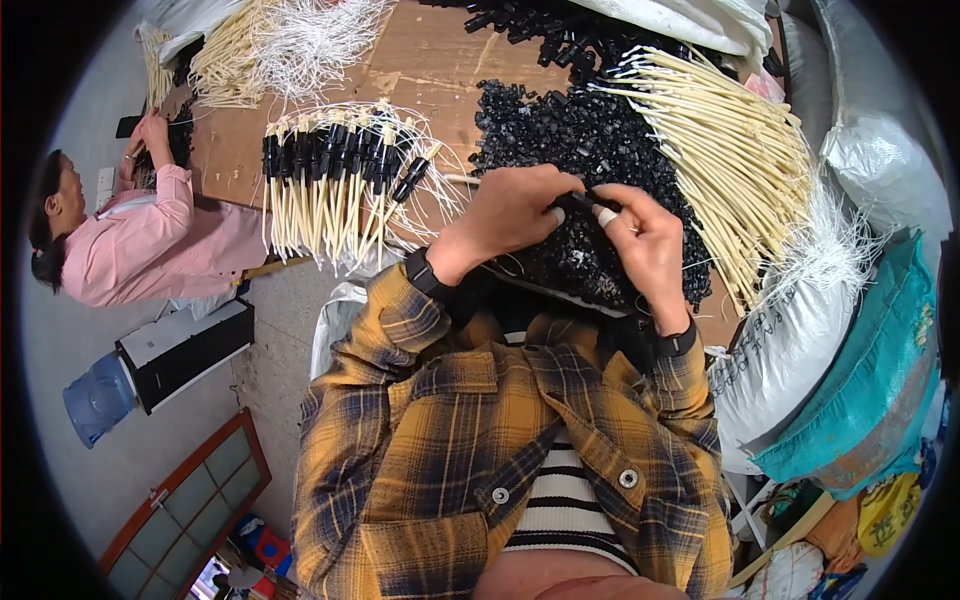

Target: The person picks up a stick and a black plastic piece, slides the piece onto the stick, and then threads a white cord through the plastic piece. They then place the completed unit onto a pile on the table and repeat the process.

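Here, left hand [522, 208] and right hand [648, 245], fingers pinched closed on black piece [584, 198]; black-parts pile [540, 125] beneath, cream sticks [725, 150] right.

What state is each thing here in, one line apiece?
Left hand: closed, pinching a small black part
Right hand: closed, fingertips on the same part
Loose black pieces: heaped on the table
Left cream tubes: side by side, fitted with black sleeves
Right cream tubes: fanned in a pile
Plaid jacket: open at the front
Teal sack: bulging
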Tool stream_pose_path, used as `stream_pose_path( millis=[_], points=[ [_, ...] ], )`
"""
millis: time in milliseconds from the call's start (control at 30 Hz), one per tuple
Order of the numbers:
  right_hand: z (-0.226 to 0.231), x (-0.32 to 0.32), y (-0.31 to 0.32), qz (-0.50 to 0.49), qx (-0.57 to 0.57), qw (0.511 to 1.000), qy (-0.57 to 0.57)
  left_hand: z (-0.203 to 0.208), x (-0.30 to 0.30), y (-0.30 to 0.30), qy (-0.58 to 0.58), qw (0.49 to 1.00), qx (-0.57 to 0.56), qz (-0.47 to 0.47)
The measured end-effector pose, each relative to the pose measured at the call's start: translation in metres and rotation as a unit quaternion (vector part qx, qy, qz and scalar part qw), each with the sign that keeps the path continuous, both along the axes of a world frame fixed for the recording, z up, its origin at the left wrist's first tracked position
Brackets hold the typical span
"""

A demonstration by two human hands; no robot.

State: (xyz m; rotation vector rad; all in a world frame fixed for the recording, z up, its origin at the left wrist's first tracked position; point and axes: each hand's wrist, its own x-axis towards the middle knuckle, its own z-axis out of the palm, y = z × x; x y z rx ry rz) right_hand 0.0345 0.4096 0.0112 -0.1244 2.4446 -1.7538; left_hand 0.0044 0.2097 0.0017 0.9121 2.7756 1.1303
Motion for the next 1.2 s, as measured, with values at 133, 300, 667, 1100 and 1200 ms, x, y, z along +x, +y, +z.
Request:
stream_pose_path(
  millis=[133, 300, 667, 1100, 1200],
  points=[
    [0.003, 0.004, -0.002, 0.059, 0.210, 0.951, 0.221, -0.004, 0.004, 0.003, -0.051, 0.993, 0.089, 0.052],
    [-0.004, -0.003, 0.000, 0.080, 0.189, 0.965, 0.163, 0.000, 0.007, 0.009, -0.030, 0.993, 0.038, 0.107],
    [-0.020, -0.009, -0.001, 0.090, 0.108, 0.981, 0.131, -0.008, 0.006, 0.009, -0.047, 0.989, 0.035, 0.139],
    [-0.012, -0.005, -0.028, 0.020, 0.034, 0.996, -0.075, -0.002, 0.030, 0.000, 0.136, 0.983, -0.002, 0.122],
    [-0.004, 0.001, -0.044, 0.004, 0.044, 0.996, 0.078, 0.000, 0.032, -0.018, 0.159, 0.973, 0.032, 0.162]
  ],
)
